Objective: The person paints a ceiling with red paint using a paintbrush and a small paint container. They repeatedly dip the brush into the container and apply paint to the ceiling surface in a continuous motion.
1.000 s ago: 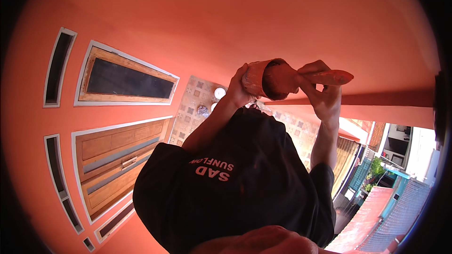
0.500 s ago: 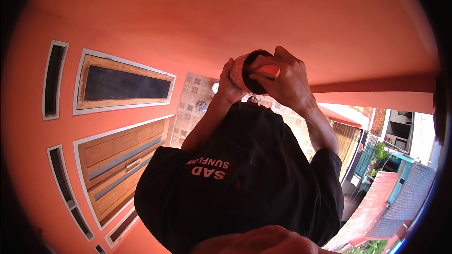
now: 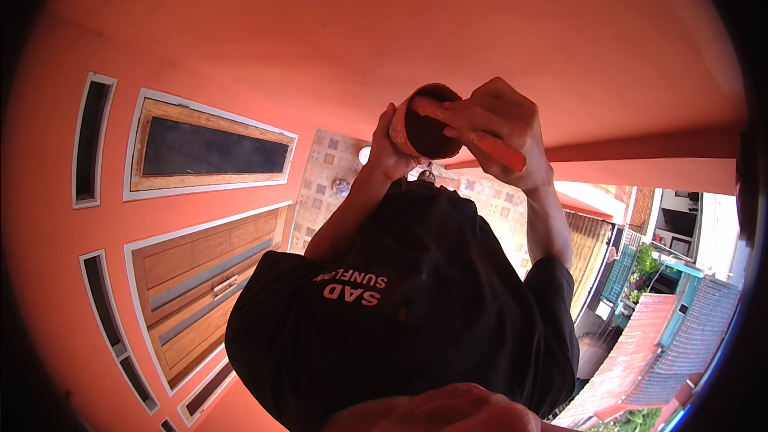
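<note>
My left hand [image 3: 387,149] is wrapped round the side of a paint-smeared, round paint pot [image 3: 406,134], held up in front of me. The pot is tilted, and its dark mouth faces toward my right hand. My right hand [image 3: 500,122] is closed on an orange-stained paintbrush [image 3: 502,152]. One end of the brush sticks out below my fingers, while the other reaches across the pot's mouth. Whether the brush touches the pot's inner wall I cannot tell. How much paint is inside is too dark to make out.
A large orange surface [image 3: 344,24] spreads across the upper view. On the left are a wooden door [image 3: 204,284] and a framed window [image 3: 212,140]. Patterned floor tiles [image 3: 320,184] lie below, with a foot [image 3: 426,177] showing. Roofs [image 3: 688,344] appear at right.
My right hand has moved right and drawn the brush partly out of the pot, so more of it shows and it has turned. My left hand keeps hold of the pot.
</note>
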`<action>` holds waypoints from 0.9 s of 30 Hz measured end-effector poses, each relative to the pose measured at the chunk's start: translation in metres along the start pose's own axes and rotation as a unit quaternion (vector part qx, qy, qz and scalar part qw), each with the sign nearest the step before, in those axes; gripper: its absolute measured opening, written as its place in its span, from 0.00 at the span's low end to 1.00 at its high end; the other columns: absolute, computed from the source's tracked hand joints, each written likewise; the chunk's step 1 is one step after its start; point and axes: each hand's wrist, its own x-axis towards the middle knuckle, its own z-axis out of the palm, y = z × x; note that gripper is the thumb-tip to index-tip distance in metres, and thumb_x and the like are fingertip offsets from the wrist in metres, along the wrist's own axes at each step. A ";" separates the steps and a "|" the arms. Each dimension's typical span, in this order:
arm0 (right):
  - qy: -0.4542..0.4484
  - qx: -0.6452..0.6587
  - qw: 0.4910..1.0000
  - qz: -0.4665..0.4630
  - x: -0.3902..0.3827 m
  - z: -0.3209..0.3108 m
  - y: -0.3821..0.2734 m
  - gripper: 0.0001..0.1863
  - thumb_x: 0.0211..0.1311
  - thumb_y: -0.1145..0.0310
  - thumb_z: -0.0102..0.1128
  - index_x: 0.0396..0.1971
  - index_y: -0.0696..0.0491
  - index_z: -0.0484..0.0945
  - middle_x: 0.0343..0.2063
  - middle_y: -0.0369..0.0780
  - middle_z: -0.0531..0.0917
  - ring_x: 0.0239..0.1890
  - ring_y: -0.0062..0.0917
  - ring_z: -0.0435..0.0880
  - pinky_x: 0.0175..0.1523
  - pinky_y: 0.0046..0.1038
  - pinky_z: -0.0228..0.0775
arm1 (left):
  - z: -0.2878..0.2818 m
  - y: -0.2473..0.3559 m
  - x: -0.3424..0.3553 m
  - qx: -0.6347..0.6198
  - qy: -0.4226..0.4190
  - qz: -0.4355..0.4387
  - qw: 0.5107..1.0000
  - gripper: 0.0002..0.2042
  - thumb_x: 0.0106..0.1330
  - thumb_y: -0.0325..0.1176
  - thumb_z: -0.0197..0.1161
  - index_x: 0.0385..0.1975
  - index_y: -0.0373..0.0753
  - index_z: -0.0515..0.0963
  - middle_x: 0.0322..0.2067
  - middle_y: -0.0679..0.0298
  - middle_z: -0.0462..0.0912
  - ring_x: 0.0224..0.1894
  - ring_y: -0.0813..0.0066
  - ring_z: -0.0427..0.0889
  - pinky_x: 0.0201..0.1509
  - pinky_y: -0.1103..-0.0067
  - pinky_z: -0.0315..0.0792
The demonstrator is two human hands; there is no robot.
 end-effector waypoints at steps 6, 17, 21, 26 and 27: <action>0.060 -0.057 0.996 -0.027 -0.010 0.007 0.003 0.13 0.46 0.76 0.76 0.34 0.51 0.86 0.31 0.36 0.88 0.29 0.30 0.85 0.31 0.29 0.77 | -0.020 0.006 0.018 -0.020 -0.151 -0.006 0.988 0.32 0.75 0.64 0.41 0.65 0.45 0.68 0.55 0.58 0.79 0.53 0.64 0.84 0.40 0.70 0.87; 0.205 -0.041 0.970 0.127 -0.012 0.012 -0.022 0.07 0.50 0.79 0.72 0.30 0.54 0.86 0.28 0.37 0.85 0.26 0.27 0.84 0.25 0.26 0.73 | -0.014 0.002 0.017 -0.022 -0.029 0.031 0.999 0.29 0.76 0.63 0.45 0.60 0.45 0.72 0.46 0.62 0.85 0.41 0.68 0.87 0.28 0.72 0.79; 0.206 0.170 0.920 0.288 -0.016 0.014 -0.024 0.03 0.56 0.80 0.70 0.30 0.62 0.86 0.30 0.38 0.84 0.30 0.22 0.85 0.29 0.23 0.75 | -0.019 -0.002 0.015 -0.009 -0.028 0.055 0.998 0.30 0.76 0.63 0.44 0.60 0.44 0.72 0.47 0.60 0.85 0.41 0.65 0.88 0.28 0.69 0.81; 0.255 0.310 0.849 0.345 -0.016 0.025 -0.015 0.05 0.58 0.80 0.69 0.29 0.63 0.81 0.32 0.38 0.81 0.27 0.21 0.79 0.33 0.24 0.70 | -0.028 -0.001 0.017 0.062 -0.047 0.062 0.995 0.32 0.74 0.67 0.41 0.63 0.48 0.71 0.53 0.63 0.81 0.46 0.68 0.84 0.31 0.73 0.78; 0.270 0.331 0.826 0.369 -0.016 0.024 -0.013 0.04 0.58 0.80 0.69 0.29 0.62 0.80 0.33 0.38 0.81 0.27 0.21 0.78 0.33 0.24 0.70 | -0.029 0.000 0.018 0.057 -0.037 0.059 0.996 0.32 0.74 0.67 0.42 0.63 0.48 0.71 0.53 0.63 0.81 0.46 0.68 0.84 0.31 0.72 0.79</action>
